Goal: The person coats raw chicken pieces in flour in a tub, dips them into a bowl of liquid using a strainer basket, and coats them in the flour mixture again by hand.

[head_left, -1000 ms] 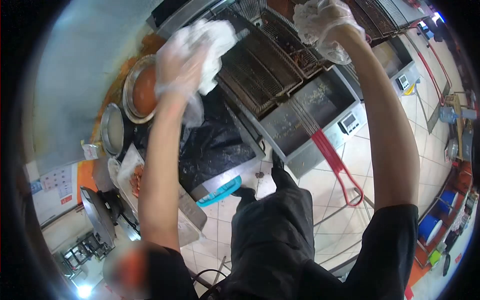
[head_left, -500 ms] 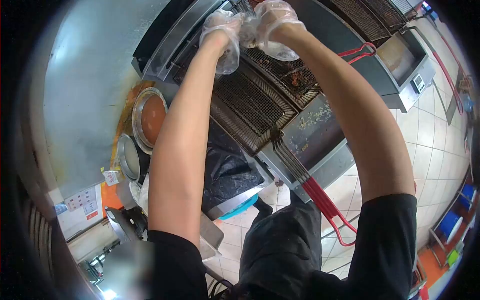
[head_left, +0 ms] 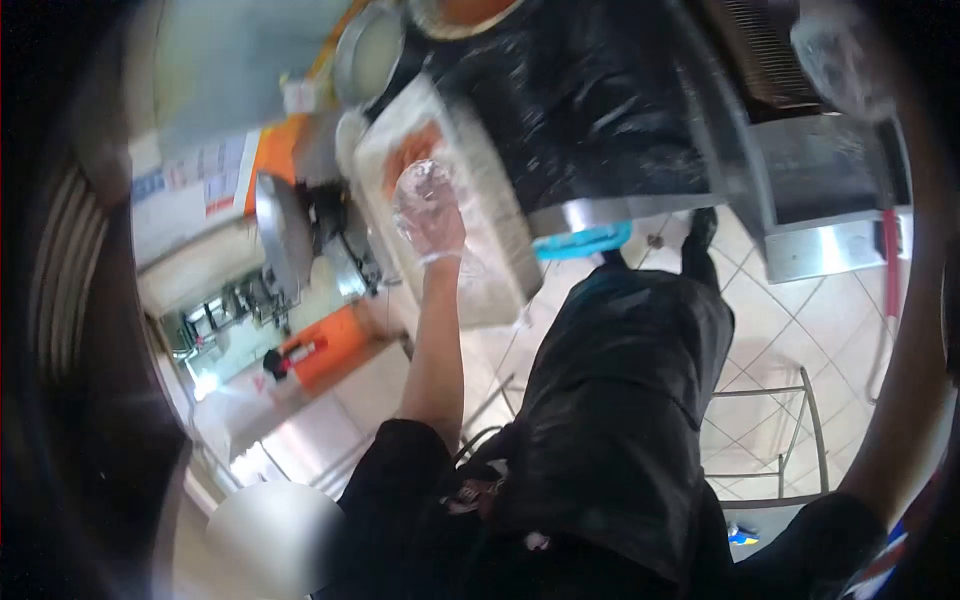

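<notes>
My left hand [head_left: 430, 215], in a clear plastic glove, is over a long pale tray [head_left: 485, 255] that holds white powder. Orange-brown food [head_left: 412, 150] lies in the tray just beyond the fingers. Blur and the crinkled glove hide how those fingers are set. At the upper right is my right hand [head_left: 840, 60], also gloved, beside a dark wire fryer basket [head_left: 755, 50]. Motion smears its fingers, and I cannot make out whether it touches the basket.
Black plastic sheeting [head_left: 590, 110] covers the counter right of the tray. A bowl of pale liquid [head_left: 368, 55] and a bowl of reddish mixture [head_left: 465, 14] stand at the top. A red-handled basket grip [head_left: 890, 260] hangs by the metal fryer edge [head_left: 835, 250] on the right.
The view has swung left and down, away from the fryer baskets. My hands have parted: the left is now at the powder tray, while the right stays near the fryer.
</notes>
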A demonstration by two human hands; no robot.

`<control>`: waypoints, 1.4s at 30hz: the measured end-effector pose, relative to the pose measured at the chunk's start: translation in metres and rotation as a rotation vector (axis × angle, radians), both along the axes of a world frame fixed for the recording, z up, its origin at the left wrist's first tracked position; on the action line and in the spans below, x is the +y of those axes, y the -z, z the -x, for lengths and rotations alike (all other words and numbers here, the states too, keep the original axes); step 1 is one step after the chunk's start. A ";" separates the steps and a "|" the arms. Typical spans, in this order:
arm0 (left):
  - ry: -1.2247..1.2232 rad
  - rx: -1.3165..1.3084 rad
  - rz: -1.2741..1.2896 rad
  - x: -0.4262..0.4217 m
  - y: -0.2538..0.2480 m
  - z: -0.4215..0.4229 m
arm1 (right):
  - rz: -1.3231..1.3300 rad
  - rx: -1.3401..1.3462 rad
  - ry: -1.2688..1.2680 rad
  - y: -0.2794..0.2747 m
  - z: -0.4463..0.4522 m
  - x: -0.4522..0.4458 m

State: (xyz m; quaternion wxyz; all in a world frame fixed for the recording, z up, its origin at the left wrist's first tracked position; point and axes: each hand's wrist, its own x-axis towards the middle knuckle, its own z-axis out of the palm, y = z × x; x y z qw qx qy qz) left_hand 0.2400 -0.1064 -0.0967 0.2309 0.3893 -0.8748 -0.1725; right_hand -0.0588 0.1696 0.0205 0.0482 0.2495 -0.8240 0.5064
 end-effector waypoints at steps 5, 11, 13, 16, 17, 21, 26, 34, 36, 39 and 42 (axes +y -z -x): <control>-0.168 -1.007 -0.060 -0.090 0.060 -0.143 | -0.167 -0.529 -0.471 0.014 -0.175 -0.141; 0.462 -1.082 0.342 -0.077 0.128 -0.203 | -0.730 0.143 -0.545 0.203 -0.361 -0.284; 0.251 -0.779 0.078 -0.070 0.117 -0.201 | -0.967 0.203 -0.404 0.229 -0.343 -0.310; -0.033 -0.544 -0.202 -0.068 0.111 -0.195 | -1.219 0.287 -0.549 0.234 -0.306 -0.312; -0.066 -0.611 -0.143 -0.070 0.109 -0.186 | -1.195 0.239 -0.583 0.231 -0.298 -0.313; -0.121 -0.721 -0.247 -0.079 0.116 -0.182 | -1.193 0.216 -0.463 0.266 -0.333 -0.309; 0.120 -0.939 -0.109 -0.112 0.196 -0.227 | -0.902 -0.063 -0.445 0.221 -0.347 -0.282; -0.065 0.572 -0.886 -0.093 0.198 -0.231 | -1.156 0.168 -0.740 0.255 -0.337 -0.304; 0.126 -0.426 -0.291 -0.105 0.134 -0.207 | -1.197 0.177 -0.629 0.258 -0.351 -0.297; -0.220 -0.339 -0.447 -0.094 0.100 -0.183 | -0.969 0.453 -0.503 0.299 -0.356 -0.298; -0.124 -0.138 -0.068 -0.107 0.098 -0.168 | -0.831 0.337 -0.600 0.318 -0.350 -0.299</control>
